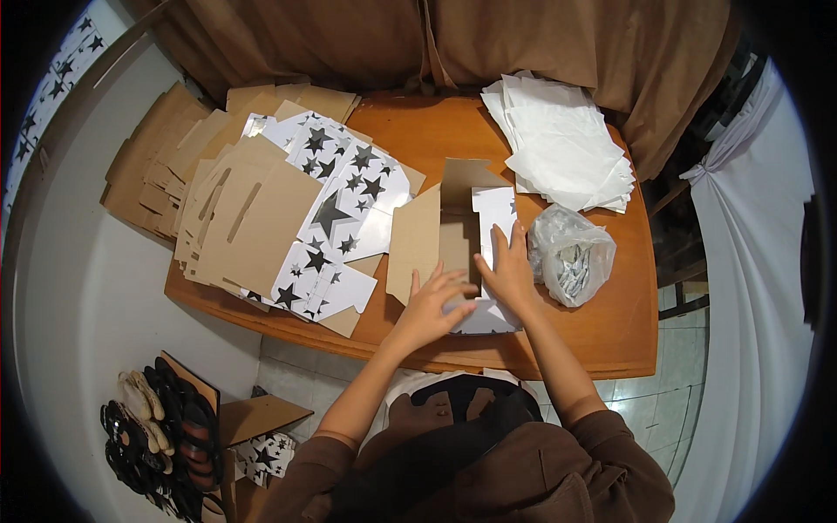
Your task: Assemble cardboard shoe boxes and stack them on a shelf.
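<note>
Room: you stand at a wooden bench (610,322) set against brown curtains (558,52), with a white wall on your left and a white cloth (750,261) hanging at your right.
Floor: pale tiles show below the bench edge; dark sandals (166,436) lie in a heap at lower left beside a small cardboard piece with stars.
Flat cardboard stack: a wide pile of unfolded brown box blanks (235,218) covers the left half of the bench and hangs over its left edge.
Star sheets: white blanks printed with black stars (349,192) lie on top of that pile, just left of your work.
White paper stack: folded white sheets (567,139) sit at the far right corner, well clear of your hands.
Box: the half-folded cardboard box (436,227) stands open in the middle of the bench, brown inside, white flap on its right.
Plastic bag: a clear bag of small silvery pieces (571,257) rests just right of the box, touching your right hand's side.
Left hand: your left hand (432,305) lies on the near white flap, fingers spread apart and flat.
Right hand: your right hand (506,270) presses the white side panel, fingers stretched apart, gripping nothing.
Hard to tell: the near end of the box is hidden under your hands; the bag's contents are too small to name.
</note>
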A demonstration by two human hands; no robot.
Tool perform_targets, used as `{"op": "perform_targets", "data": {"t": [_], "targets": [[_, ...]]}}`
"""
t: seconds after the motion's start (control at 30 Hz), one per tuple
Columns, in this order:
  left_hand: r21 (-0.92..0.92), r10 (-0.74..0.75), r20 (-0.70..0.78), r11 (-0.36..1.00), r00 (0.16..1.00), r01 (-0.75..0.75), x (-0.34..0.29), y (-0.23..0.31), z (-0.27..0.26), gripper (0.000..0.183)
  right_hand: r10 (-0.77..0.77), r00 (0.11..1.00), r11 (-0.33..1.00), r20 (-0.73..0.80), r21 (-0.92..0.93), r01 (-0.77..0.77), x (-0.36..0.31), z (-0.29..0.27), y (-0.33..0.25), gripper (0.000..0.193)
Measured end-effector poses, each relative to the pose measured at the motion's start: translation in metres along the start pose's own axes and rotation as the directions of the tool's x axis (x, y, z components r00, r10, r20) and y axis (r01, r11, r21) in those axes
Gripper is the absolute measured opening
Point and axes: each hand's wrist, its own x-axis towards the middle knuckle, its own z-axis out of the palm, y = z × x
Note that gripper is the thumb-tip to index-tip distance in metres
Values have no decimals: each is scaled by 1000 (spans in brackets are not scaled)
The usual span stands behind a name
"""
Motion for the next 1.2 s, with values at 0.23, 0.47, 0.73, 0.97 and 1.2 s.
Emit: {"op": "perform_targets", "data": {"t": [0.23, 0.47, 0.73, 0.97, 1.2], "targets": [[379, 89, -299, 925, 950, 33, 24, -11, 14, 15, 96, 995, 975, -6, 202, -93, 1, -1, 6, 52], [535, 182, -283, 845, 941, -3, 35, -24, 36, 16, 108, 993, 978, 58, 174, -116, 1, -3, 4, 53], [530, 76, -227, 846, 971, 57, 42, -9, 27, 16, 29, 997, 986, 71, 162, -40, -1, -2, 18, 57], [569, -62, -164, 809, 985, 146, 46, -9, 33, 18, 72, 994, 966, 86, 241, -91, -3, 0, 17, 54], [489, -42, -167, 864, 985, 120, 45, -4, 27, 16, 91, 995, 933, 42, 347, -100, -3, 0, 15, 56]]}}
